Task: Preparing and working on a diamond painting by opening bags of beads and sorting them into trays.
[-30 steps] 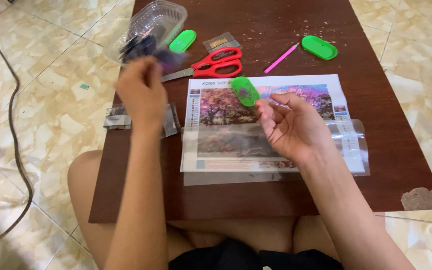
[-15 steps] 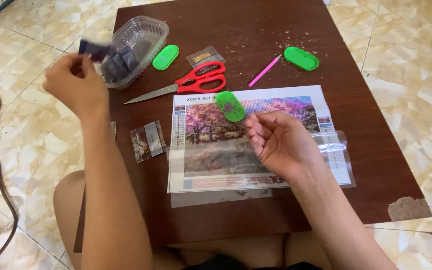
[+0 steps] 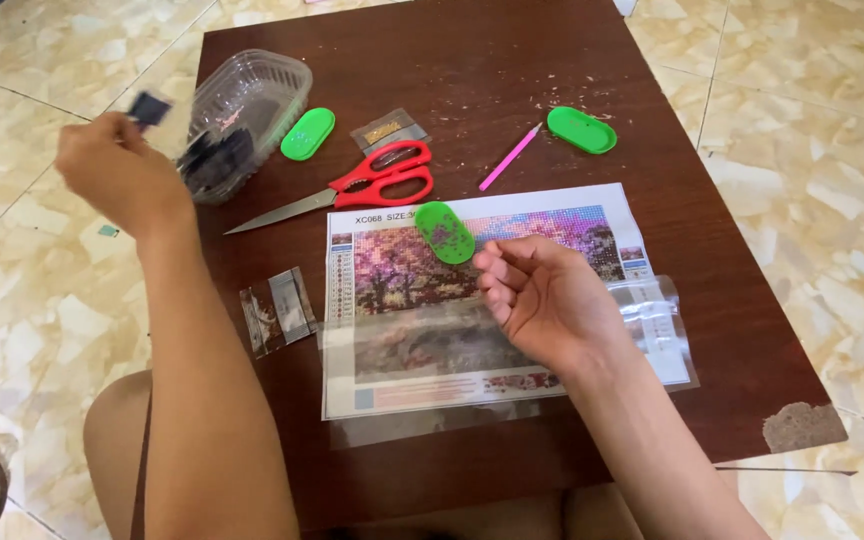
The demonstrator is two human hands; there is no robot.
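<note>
My left hand (image 3: 117,178) is raised beyond the table's left edge, pinching a small dark bead packet (image 3: 149,108) next to a clear plastic tub (image 3: 252,105) with more dark packets inside. My right hand (image 3: 544,298) rests palm-up, fingers loosely curled, on a diamond-painting canvas (image 3: 407,270) with a pink tree picture, its lower part under clear film. It holds nothing that shows. A green oval bead tray (image 3: 444,232) lies on the canvas just left of its fingertips.
On the brown table (image 3: 472,60) lie red-handled scissors (image 3: 372,182), a pink pen (image 3: 509,157), two more green trays (image 3: 307,134) (image 3: 581,130), a gold bead packet (image 3: 389,130) and small packets (image 3: 277,309) near the left edge. Tiled floor surrounds the table.
My left hand has swung left, from over the table to beyond its left edge, carrying a dark packet. My right hand has curled its fingers a little and stayed on the canvas.
</note>
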